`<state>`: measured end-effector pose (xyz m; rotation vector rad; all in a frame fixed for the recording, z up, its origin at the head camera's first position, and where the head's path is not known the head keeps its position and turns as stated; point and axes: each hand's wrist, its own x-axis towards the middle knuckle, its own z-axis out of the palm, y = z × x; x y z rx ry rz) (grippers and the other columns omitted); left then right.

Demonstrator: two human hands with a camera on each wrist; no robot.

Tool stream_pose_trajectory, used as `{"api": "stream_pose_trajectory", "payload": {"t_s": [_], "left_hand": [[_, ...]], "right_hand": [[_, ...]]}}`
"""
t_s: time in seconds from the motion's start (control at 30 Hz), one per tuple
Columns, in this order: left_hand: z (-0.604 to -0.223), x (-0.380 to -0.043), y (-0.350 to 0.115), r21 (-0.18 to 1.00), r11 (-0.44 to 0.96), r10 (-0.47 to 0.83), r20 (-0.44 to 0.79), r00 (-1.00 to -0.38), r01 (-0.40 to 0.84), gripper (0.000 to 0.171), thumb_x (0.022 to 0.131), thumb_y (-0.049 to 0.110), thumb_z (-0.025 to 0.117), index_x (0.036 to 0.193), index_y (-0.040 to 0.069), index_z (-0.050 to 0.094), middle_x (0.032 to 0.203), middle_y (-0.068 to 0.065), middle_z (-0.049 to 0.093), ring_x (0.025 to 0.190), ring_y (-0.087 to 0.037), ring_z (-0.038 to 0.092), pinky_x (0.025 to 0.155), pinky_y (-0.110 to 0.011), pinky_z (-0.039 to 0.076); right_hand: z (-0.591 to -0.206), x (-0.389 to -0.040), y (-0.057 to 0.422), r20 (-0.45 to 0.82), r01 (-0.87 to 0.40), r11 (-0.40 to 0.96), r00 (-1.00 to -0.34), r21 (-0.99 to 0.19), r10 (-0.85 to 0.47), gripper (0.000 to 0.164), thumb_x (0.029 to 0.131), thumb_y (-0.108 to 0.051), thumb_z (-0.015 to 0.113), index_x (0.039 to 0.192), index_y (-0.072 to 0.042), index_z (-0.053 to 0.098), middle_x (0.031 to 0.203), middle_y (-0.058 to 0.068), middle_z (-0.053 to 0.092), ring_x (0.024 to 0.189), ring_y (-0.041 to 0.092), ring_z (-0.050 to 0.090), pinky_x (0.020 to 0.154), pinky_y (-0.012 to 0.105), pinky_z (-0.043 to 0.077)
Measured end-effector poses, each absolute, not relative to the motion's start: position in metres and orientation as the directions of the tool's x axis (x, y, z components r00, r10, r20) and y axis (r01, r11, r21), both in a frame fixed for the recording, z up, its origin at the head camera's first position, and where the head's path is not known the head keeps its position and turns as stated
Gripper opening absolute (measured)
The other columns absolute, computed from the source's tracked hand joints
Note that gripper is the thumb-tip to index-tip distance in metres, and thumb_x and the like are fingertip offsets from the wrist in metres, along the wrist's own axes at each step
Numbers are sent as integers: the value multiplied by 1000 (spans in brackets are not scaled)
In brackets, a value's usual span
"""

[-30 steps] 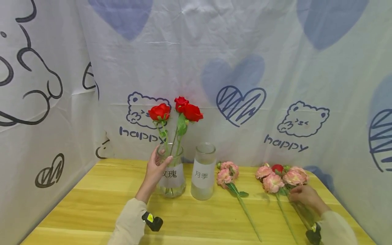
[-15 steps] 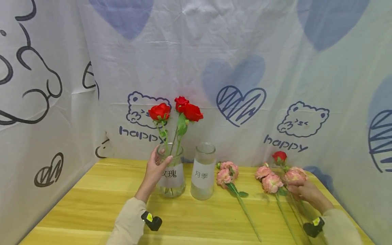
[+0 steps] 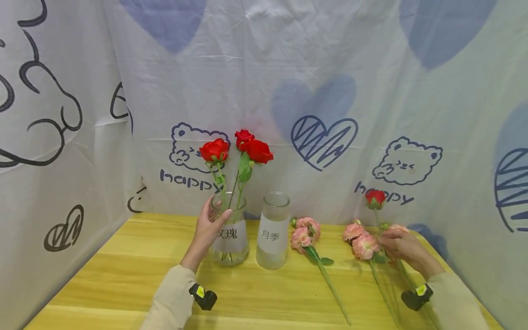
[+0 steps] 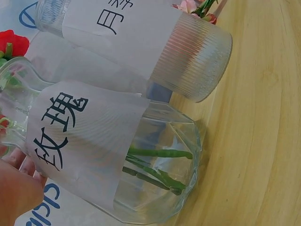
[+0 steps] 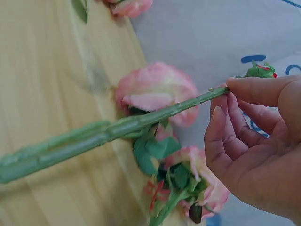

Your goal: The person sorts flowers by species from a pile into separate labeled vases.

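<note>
My left hand (image 3: 210, 227) grips the neck of a clear glass vase (image 3: 237, 238) with a white paper label. Several red roses (image 3: 257, 151) stand in it, their green stems (image 4: 162, 153) showing through the glass near the base in the left wrist view. On the right, my right hand (image 3: 406, 250) pinches a single red rose (image 3: 375, 200) by its green stem (image 5: 141, 120) between thumb and fingers. The rose's head points up, above the pink flowers (image 3: 365, 246) lying on the table beneath. Part of another pink flower (image 3: 399, 228) is hidden behind this hand.
A second labelled glass vase (image 3: 273, 236) stands just right of the first, with no flowers in it. Further right, a pink flower stem (image 3: 330, 284) with blooms (image 3: 303, 236) lies on the wooden table (image 3: 123, 275). A printed cloth (image 3: 321, 91) hangs behind.
My right hand has lifted the red rose from among the pink flowers, its head rising well above them. The left hand keeps its grip on the vase neck.
</note>
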<state>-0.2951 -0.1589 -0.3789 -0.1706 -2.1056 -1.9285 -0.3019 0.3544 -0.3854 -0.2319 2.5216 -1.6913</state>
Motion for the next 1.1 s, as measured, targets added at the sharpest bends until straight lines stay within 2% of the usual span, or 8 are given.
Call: {"api": "stream_pose_trajectory", "payload": {"t_s": [0.13, 0.27, 0.37, 0.47, 0.53, 0.67, 0.77, 1.1], "left_hand": [[-378, -295, -158, 954, 100, -96, 292, -952, 282, 82, 93, 28, 64, 155, 8, 14, 152, -19, 32, 141, -35, 25, 116, -46, 18], [-378, -296, -158, 952, 97, -95, 299, -949, 291, 82, 93, 27, 64, 154, 7, 13, 152, -19, 32, 141, -35, 25, 116, -46, 18], [-379, -297, -158, 950, 92, -96, 306, -947, 297, 82, 93, 26, 64, 154, 6, 14, 152, -20, 32, 140, -35, 25, 116, -46, 18], [-381, -297, -158, 949, 99, -101, 310, -945, 300, 82, 93, 27, 64, 154, 6, 14, 151, -21, 32, 140, -36, 25, 116, -46, 19], [-381, -297, -158, 948, 102, -104, 312, -944, 302, 82, 92, 27, 64, 154, 6, 15, 151, -21, 33, 140, -36, 26, 116, -46, 19], [-383, -298, -159, 947, 105, -109, 314, -943, 303, 82, 92, 27, 65, 154, 5, 16, 151, -21, 33, 140, -36, 26, 116, -45, 20], [-382, -298, -159, 946, 102, -109, 317, -942, 307, 82, 92, 26, 65, 154, 5, 16, 151, -21, 33, 140, -36, 26, 116, -45, 20], [-380, -294, -158, 952, 100, -101, 299, -949, 290, 83, 93, 29, 64, 155, 7, 13, 152, -20, 31, 141, -37, 24, 116, -47, 19]], "right_hand": [[-381, -301, 350, -11, -32, 370, -993, -929, -113, 38, 98, -7, 52, 119, 24, 44, 100, 2, 52, 83, 5, 56, 74, 24, 53], [-376, -301, 345, -39, 9, 337, -996, -942, -84, 55, 100, -12, 51, 135, 23, 28, 108, 1, 57, 90, 1, 56, 80, 25, 53], [-373, -301, 338, -67, 43, 317, -996, -947, -63, 64, 101, -20, 49, 142, 19, 19, 124, 14, 56, 108, 16, 56, 86, 28, 52], [-370, -301, 332, -92, 76, 273, -995, -959, -46, 69, 102, -25, 48, 145, 16, 13, 142, 21, 40, 131, 35, 37, 94, 32, 48], [-368, -300, 327, -99, 89, 237, -994, -968, -34, 70, 102, -27, 48, 147, 14, 13, 141, 19, 40, 135, 38, 29, 97, 33, 46], [-366, -299, 321, -90, 85, 163, -996, -983, -22, 71, 100, -27, 53, 147, 12, 16, 129, 8, 46, 112, 16, 51, 91, 28, 48], [-364, -297, 316, -92, 89, 104, -995, -991, -24, 74, 100, -26, 55, 148, 11, 13, 136, 14, 41, 90, -2, 54, 90, 26, 49], [-355, -291, 296, -90, 92, -55, -995, -994, -38, 76, 101, -21, 52, 151, 7, 3, 150, 21, 30, 88, -4, 59, 97, 25, 47]]}}
